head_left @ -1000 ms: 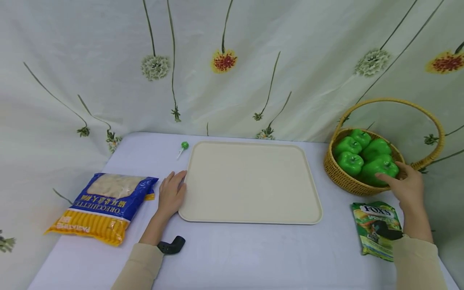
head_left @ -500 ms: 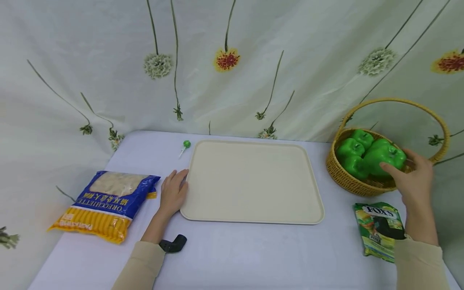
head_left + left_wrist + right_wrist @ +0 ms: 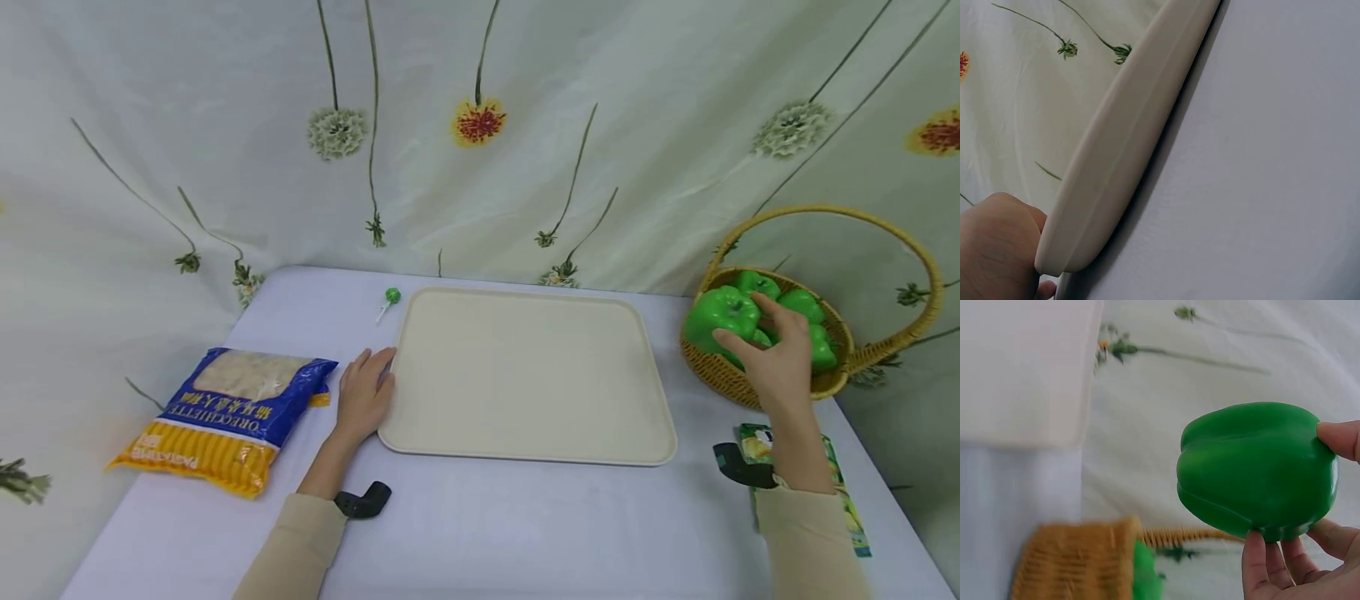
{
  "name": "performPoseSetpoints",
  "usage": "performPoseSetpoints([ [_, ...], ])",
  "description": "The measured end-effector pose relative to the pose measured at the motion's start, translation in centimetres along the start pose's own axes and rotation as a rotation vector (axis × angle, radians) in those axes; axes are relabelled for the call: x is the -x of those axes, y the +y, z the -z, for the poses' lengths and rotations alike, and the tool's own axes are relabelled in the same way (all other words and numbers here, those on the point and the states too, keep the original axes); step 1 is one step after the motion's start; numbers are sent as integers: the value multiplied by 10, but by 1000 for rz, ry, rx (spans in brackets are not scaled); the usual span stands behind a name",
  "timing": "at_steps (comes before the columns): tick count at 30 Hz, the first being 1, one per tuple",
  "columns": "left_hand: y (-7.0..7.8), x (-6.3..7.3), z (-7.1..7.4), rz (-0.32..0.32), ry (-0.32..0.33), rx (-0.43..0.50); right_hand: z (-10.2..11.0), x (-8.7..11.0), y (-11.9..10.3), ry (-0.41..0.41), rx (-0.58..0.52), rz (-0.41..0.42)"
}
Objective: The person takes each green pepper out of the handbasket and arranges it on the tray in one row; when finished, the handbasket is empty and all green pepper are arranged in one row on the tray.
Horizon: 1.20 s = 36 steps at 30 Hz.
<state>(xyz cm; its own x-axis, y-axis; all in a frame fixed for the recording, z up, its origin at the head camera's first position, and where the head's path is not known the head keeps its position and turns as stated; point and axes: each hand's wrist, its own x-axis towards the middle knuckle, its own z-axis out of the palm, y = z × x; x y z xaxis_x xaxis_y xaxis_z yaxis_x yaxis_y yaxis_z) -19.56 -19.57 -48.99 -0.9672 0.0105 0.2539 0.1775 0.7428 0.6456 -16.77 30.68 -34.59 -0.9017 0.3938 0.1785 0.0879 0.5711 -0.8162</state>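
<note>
A green bell pepper (image 3: 714, 320) is held by my right hand (image 3: 783, 362), above the left front rim of a wicker basket (image 3: 718, 382). In the right wrist view the bell pepper (image 3: 1250, 465) lies on its side between the thumb and the fingertips. Several more green bell peppers (image 3: 804, 306) sit in the basket, partly hidden by the held one and the hand. My left hand (image 3: 363, 398) rests at the left edge of a beige tray (image 3: 525, 375), fingers loosely extended against its rim. The left wrist view shows only part of that hand (image 3: 999, 247) beside the tray corner.
The basket's tall handle (image 3: 847, 212) arches over it. A green Fox's candy bag (image 3: 843, 492) lies under my right forearm, largely covered. On the left are an orecchiette pasta bag (image 3: 232, 417) and a green lollipop (image 3: 392, 297). A floral curtain (image 3: 555, 125) hangs behind the table.
My right hand has taken hold of a bell pepper in the basket, lifted it and carried it left over the rim. The left hand stays at the tray's edge.
</note>
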Motion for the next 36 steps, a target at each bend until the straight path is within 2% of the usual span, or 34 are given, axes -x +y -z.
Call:
performPoseSetpoints([
  [4, 1, 0, 1, 1, 3, 11, -36, 3, -11, -61, -65, 76],
  [9, 0, -1, 0, 2, 5, 7, -89, 6, -29, -183, -156, 175],
  [17, 1, -1, 1, 6, 6, -2, -172, 17, -73, -387, -299, 193],
  [21, -1, 0, 0, 1, 11, 3, -206, 24, -92, -465, -318, 221],
  [28, -1, 1, 0, -6, 17, -3, -250, 36, -117, -550, -294, 259],
  [36, 1, 0, 1, 5, 11, -5, -278, 48, -141, -590, -254, 308],
])
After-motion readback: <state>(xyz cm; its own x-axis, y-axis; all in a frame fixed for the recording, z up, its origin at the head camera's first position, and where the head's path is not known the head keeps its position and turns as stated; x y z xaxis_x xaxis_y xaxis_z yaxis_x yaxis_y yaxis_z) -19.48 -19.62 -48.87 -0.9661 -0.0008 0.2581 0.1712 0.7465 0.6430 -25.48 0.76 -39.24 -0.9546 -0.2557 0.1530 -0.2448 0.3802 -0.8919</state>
